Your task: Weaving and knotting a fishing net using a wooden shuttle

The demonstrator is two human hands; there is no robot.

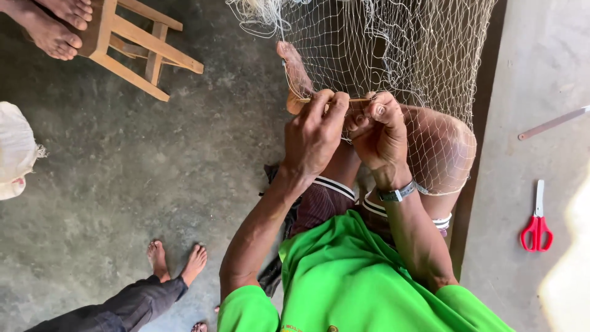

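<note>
A fine white fishing net (393, 49) hangs down from the top and drapes over my bent right knee (445, 147). Both hands meet at its lower edge. My left hand (313, 132) pinches a thin tan netting needle (332, 99) that lies level between the two hands. My right hand (378, 135), with a wristwatch on its wrist, pinches the net mesh and the needle's other end. My left foot (295, 77) shows behind the net. I wear a green shirt.
Red-handled scissors (537, 221) and a thin stick (553, 123) lie on the raised concrete ledge at right. A wooden stool (135, 46) stands upper left with another person's bare feet (55, 24) on it. Other bare feet (175, 261) and dark trouser legs are lower left; a white sack (15, 150) sits at the left edge.
</note>
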